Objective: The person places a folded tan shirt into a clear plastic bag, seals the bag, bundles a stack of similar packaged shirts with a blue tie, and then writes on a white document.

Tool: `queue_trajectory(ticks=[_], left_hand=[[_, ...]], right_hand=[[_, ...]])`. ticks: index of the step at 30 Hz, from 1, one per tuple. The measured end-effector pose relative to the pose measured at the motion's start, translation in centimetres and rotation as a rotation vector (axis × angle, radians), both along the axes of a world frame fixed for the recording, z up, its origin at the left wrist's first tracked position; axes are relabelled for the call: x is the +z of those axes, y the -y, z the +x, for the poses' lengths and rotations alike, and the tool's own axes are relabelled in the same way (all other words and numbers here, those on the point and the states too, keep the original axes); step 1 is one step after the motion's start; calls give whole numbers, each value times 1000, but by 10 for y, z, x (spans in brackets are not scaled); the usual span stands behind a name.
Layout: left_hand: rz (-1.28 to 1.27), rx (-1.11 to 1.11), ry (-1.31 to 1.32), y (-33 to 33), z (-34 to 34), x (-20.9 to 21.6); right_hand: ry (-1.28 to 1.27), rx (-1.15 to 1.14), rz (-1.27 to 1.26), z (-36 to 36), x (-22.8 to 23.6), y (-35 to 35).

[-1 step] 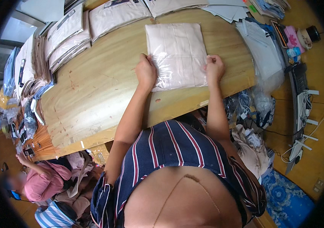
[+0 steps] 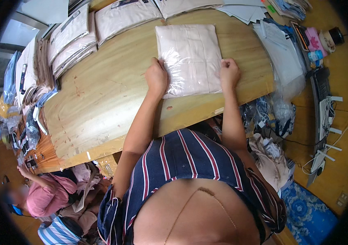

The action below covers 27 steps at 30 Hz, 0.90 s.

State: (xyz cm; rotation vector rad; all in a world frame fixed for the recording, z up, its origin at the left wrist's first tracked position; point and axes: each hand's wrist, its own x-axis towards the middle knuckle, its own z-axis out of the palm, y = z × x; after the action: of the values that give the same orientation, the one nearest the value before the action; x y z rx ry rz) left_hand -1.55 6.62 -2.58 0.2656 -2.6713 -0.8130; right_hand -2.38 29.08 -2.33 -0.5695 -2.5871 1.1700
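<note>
A folded pale pink garment in a clear plastic bag (image 2: 190, 59) lies flat on the wooden table (image 2: 108, 94) in front of me. My left hand (image 2: 156, 78) is closed at the bag's left edge, with its fingers partly hidden. At the right edge, my right hand (image 2: 230, 73) pinches the side of the plastic between thumb and fingers. Light glares off the film near the left hand. The bag's near edge lies a little way in from the table's front edge.
Bagged pale garments (image 2: 129, 18) line the table's far side, with more stacks (image 2: 73, 45) at the left. Paper and plastic sheets (image 2: 282, 57) cover the right end. Another person in a pink top (image 2: 49, 194) sits at the lower left. A white router (image 2: 319, 151) with cables stands at the right.
My right hand has shifted very slightly inward at the bag's right edge, its fingers a little more curled. The left hand and the bag look nearly the same.
</note>
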Motion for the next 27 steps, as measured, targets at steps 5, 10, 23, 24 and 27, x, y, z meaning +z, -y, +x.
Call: queue_trajectory(ticks=[5, 10, 23, 24, 27], left_hand=[[-384, -1, -19, 1, 6, 7], [-301, 33, -17, 6, 6, 7], [-331, -438, -47, -25, 31, 7], [-334, -407, -20, -25, 31, 5], [-331, -289, 43, -25, 35, 0]], right_hand=[[34, 7, 567, 4, 5, 12], [70, -61, 520, 2, 10, 14], [-303, 482, 573, 36, 11, 44], [-283, 438, 592, 34, 6, 39], [-179, 331, 636, 37, 0, 33]])
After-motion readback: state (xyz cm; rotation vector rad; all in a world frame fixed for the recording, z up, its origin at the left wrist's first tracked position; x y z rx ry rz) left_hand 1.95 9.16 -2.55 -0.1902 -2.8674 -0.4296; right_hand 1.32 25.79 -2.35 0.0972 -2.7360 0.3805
